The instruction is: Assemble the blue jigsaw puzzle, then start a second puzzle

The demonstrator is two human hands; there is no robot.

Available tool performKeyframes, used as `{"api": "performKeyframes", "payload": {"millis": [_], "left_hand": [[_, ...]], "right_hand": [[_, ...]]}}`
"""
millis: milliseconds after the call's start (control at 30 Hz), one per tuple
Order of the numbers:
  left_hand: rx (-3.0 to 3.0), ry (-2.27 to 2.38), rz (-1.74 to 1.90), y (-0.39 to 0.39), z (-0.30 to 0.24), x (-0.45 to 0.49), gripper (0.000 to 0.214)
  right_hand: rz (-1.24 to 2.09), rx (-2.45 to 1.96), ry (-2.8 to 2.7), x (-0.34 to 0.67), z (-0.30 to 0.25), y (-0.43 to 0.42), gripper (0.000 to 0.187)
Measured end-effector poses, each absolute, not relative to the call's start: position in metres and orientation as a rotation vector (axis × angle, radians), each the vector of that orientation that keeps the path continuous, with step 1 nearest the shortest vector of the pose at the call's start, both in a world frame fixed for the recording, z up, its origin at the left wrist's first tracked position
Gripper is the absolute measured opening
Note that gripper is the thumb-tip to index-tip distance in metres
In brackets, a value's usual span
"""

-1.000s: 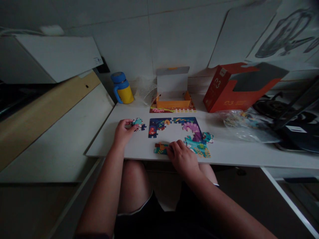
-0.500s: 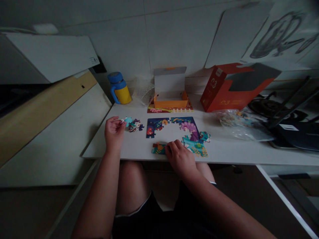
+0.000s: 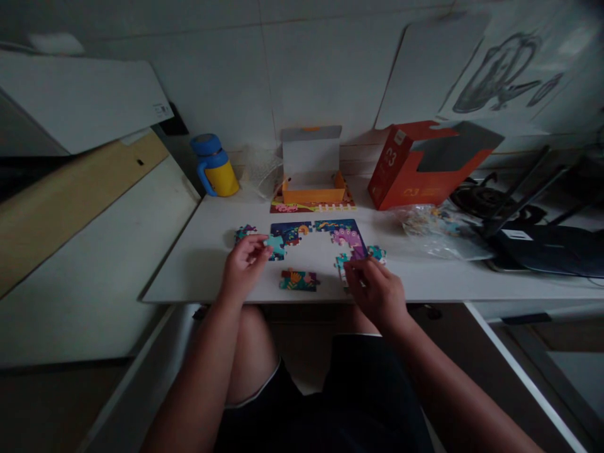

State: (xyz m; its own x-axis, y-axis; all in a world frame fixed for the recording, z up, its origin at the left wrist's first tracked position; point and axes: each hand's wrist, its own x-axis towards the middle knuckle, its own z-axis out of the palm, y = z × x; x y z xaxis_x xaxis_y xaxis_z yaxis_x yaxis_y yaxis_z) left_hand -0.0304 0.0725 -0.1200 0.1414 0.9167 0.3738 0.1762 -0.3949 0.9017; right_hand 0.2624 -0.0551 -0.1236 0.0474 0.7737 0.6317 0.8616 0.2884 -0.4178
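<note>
My left hand (image 3: 243, 267) pinches a pale teal puzzle piece (image 3: 274, 243) between thumb and fingers, over the left side of a partly joined jigsaw puzzle (image 3: 346, 225). The puzzle is an open frame of dark blue and purple joined pieces. My right hand (image 3: 380, 289) is closed over its lower right section, thumb and fingertips together beside a teal edge (image 3: 340, 259). What those fingers grip, if anything, is hidden. A separate joined strip (image 3: 298, 280) with orange leaves lies between my hands near the table edge.
Loose puzzle pieces (image 3: 244, 233) lie behind my left hand, and another piece (image 3: 377, 253) is right of the puzzle. Behind stand an open orange box (image 3: 314, 195), a blue-yellow flask (image 3: 219, 173) and a red box (image 3: 415, 182). A plastic bag (image 3: 438, 236) sits at the right.
My left hand has moved right from the loose pieces, carrying the pale teal piece. My right hand has left the leaf strip and moved right to the lower right section. The view has shifted slightly.
</note>
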Motion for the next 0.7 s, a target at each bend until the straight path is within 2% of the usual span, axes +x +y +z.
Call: {"api": "performKeyframes", "payload": {"millis": [200,700], "left_hand": [[1.927,0.941,0.95,0.062,-0.123,0.009,0.024],[1.812,0.989,0.974,0.065,-0.143,0.013,0.024]], "right_hand": [[-0.19,-1.68,-1.549,0.31,-0.123,-0.046,0.026],[0.006,-1.815,-1.27,0.322,-0.132,-0.046,0.035]]}}
